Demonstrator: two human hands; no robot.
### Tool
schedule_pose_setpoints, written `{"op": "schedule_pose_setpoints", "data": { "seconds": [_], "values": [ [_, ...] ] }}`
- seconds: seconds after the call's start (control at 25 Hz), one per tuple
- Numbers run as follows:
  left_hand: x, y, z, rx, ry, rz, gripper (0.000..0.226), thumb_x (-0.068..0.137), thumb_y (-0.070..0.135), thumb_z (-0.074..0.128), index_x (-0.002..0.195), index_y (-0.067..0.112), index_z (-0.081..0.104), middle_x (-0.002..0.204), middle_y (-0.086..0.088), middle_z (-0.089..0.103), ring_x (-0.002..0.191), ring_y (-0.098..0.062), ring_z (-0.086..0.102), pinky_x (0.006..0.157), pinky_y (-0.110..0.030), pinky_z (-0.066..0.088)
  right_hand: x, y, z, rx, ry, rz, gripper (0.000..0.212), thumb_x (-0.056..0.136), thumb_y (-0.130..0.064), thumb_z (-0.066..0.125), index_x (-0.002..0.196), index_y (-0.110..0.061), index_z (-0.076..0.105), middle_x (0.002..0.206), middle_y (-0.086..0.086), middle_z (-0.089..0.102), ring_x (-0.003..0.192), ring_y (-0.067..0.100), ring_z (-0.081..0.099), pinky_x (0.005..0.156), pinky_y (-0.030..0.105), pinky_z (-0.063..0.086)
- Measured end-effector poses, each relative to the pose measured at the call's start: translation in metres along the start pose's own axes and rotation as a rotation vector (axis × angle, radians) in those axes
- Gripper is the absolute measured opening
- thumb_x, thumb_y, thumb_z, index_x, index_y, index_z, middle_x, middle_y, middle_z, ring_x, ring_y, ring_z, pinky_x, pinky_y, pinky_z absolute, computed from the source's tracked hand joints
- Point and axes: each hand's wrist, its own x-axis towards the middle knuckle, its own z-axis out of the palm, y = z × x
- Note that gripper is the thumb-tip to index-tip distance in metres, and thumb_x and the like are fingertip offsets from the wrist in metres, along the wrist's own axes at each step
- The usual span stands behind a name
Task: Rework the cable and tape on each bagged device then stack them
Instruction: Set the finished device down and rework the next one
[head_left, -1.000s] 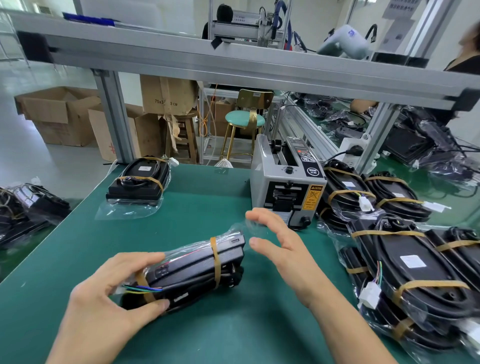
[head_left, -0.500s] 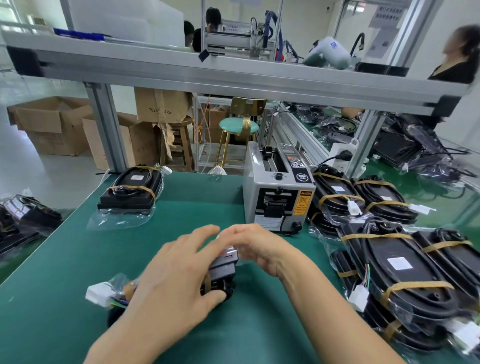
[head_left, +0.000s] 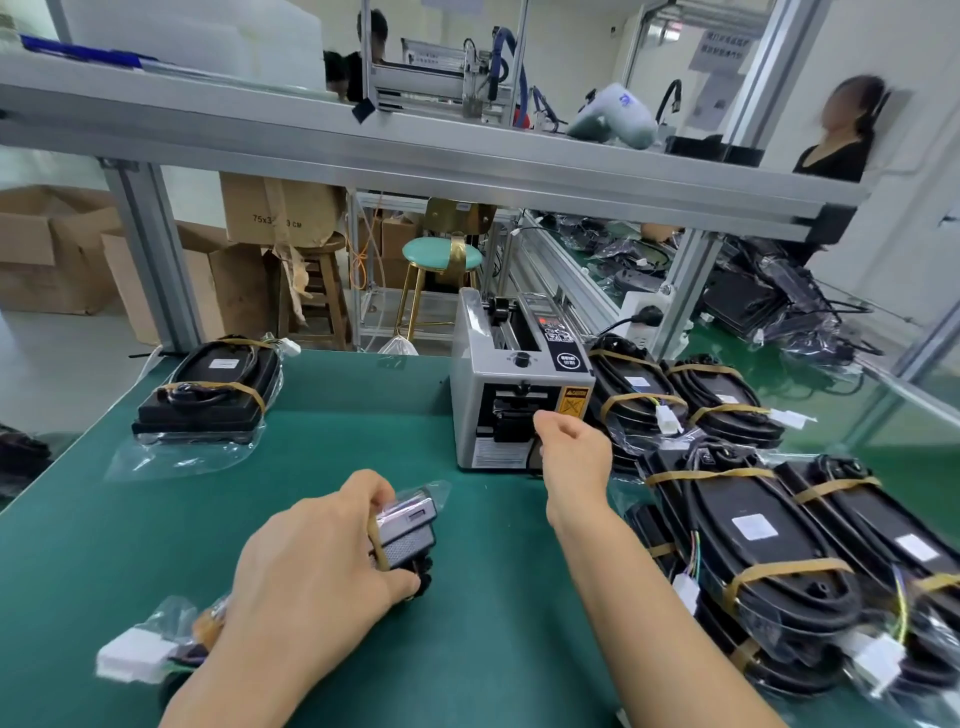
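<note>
left hand (head_left: 306, 582): lying over the bagged device (head_left: 405, 530), fingers and thumb curling round it in a firm grip, pinning it on the green tabletop (head_left: 322, 441)
bagged device: sitting at 6 o'clock on the tabletop, mostly hidden under the hand; grey end poking out toward 1 o'clock, tan tape band crossing it
white connector (head_left: 132, 660): sticking out of the bag at 8 o'clock, blurred
right hand (head_left: 574, 449): reaching to 12 o'clock, fingertips pinching together at the front slot of the tape dispenser (head_left: 519, 384); what the grip is pinching, cannot tell
tape dispenser: standing at 12 o'clock on the tabletop
single taped device (head_left: 208, 389): lying in its bag at 10 o'clock, well apart from the hands
pile of taped devices (head_left: 769, 530): filling the 3 o'clock side, just beside the dispenser
people: two showing blurred behind the upper rail
</note>
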Motion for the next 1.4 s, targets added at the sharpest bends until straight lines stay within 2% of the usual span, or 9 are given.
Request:
{"op": "schedule_pose_setpoints", "data": {
  "seconds": [0.12,0.24,0.44,0.72,0.84,0.96,1.04,1.16,1.4],
  "values": [
    [-0.003,0.000,0.000,-0.006,0.009,-0.013,0.048,0.062,0.056,0.070,0.097,0.039,0.042,0.072,0.017,0.057,0.076,-0.009,0.055,0.058,-0.021,0.038,0.012,-0.002,0.008,-0.022,0.023,0.034,0.015,0.088,-0.018,0.066,0.074,-0.023,0.065,0.080,-0.010,0.064,0.085,0.013,0.058,0.080,0.029,0.042],
    [-0.005,0.000,0.003,0.010,0.021,-0.004,0.047,0.062,0.057,0.068,0.096,0.039,0.040,0.068,0.018,0.053,0.072,-0.009,0.051,0.052,-0.015,0.029,0.018,-0.001,0.013,-0.039,0.066,0.107,0.005,0.084,-0.020,0.071,0.081,-0.019,0.067,0.077,-0.007,0.062,0.079,0.015,0.056,0.078,0.030,0.041],
    [-0.007,0.000,0.006,0.024,0.038,-0.003,0.047,0.062,0.057,0.067,0.096,0.039,0.040,0.069,0.018,0.053,0.073,-0.009,0.052,0.055,-0.021,0.031,0.030,-0.005,0.024,0.046,0.129,0.235,0.010,0.079,-0.014,0.074,0.074,-0.013,0.066,0.067,0.001,0.054,0.056,0.018,0.042,0.062,0.030,0.042],
    [-0.009,0.001,0.004,-0.040,0.050,-0.011,0.044,0.065,0.056,0.066,0.099,0.040,0.045,0.072,0.020,0.051,0.076,-0.009,0.048,0.059,-0.022,0.032,0.014,-0.010,0.015,0.285,0.025,0.374,0.024,0.084,-0.014,0.067,0.070,-0.017,0.048,0.055,-0.004,0.040,0.041,0.010,0.028,0.035,0.018,0.024],
    [-0.010,0.000,0.002,-0.172,0.071,-0.040,0.046,0.061,0.048,0.074,0.095,0.042,0.045,0.072,0.023,0.049,0.074,-0.009,0.048,0.064,-0.025,0.034,-0.019,-0.012,-0.008,0.428,-0.190,0.376,0.021,0.090,-0.020,0.061,0.070,-0.020,0.054,0.050,-0.009,0.043,0.044,0.004,0.034,0.049,0.017,0.027],
    [-0.009,0.002,0.001,-0.238,0.106,-0.055,0.052,0.056,0.043,0.081,0.093,0.043,0.044,0.080,0.027,0.051,0.073,-0.010,0.050,0.065,-0.026,0.033,-0.069,-0.011,-0.019,0.192,-0.436,0.207,0.022,0.082,-0.028,0.067,0.061,-0.023,0.065,0.064,-0.011,0.057,0.064,0.006,0.051,0.069,0.024,0.033],
    [-0.011,0.005,0.002,-0.218,0.117,-0.061,0.052,0.056,0.043,0.081,0.094,0.042,0.045,0.087,0.028,0.052,0.078,-0.011,0.052,0.066,-0.026,0.032,-0.096,-0.012,-0.017,0.130,-0.572,0.117,0.015,0.076,-0.026,0.073,0.061,-0.027,0.070,0.083,-0.015,0.065,0.074,-0.006,0.057,0.075,0.021,0.035],
    [-0.014,0.007,0.004,-0.200,0.136,-0.065,0.050,0.057,0.044,0.081,0.093,0.039,0.047,0.091,0.024,0.055,0.078,-0.012,0.054,0.065,-0.026,0.032,-0.103,-0.010,-0.014,0.051,-0.577,0.024,0.024,0.080,-0.018,0.070,0.057,-0.022,0.070,0.111,-0.011,0.060,0.089,-0.015,0.055,0.081,0.014,0.033],
    [-0.014,0.008,0.005,-0.183,0.132,-0.081,0.050,0.056,0.047,0.080,0.090,0.039,0.044,0.087,0.021,0.055,0.074,-0.013,0.052,0.061,-0.026,0.030,-0.107,-0.003,-0.014,0.026,-0.552,0.004,0.028,0.079,-0.013,0.070,0.052,-0.021,0.069,0.111,-0.006,0.056,0.084,-0.019,0.052,0.080,0.014,0.034]
  ]
}}
